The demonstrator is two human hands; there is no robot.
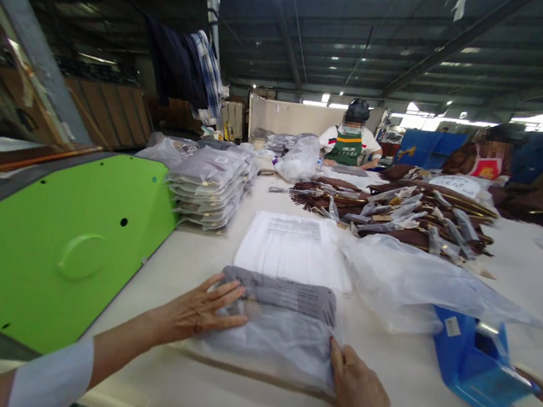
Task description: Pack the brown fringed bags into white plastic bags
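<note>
In front of me on the white table a folded grey cloth [289, 297] lies flat inside a see-through plastic bag [277, 351]. My left hand [202, 311] rests on the bag's left side, palm down and fingers spread. At the right edge, my right hand [359, 392] pinches the plastic between thumb and curled fingers. Just behind the bag sits a pile of white plastic bags [290, 246] with printed text, partly touching the grey bundle.
A green machine panel [71, 244] stands at left, beside stacked bagged grey goods [211, 182]. Brown fringed textiles [411, 208] are heaped at back right. Loose plastic [406, 281] and a blue tape dispenser [470, 363] lie right. Two people [349, 144] work across the table.
</note>
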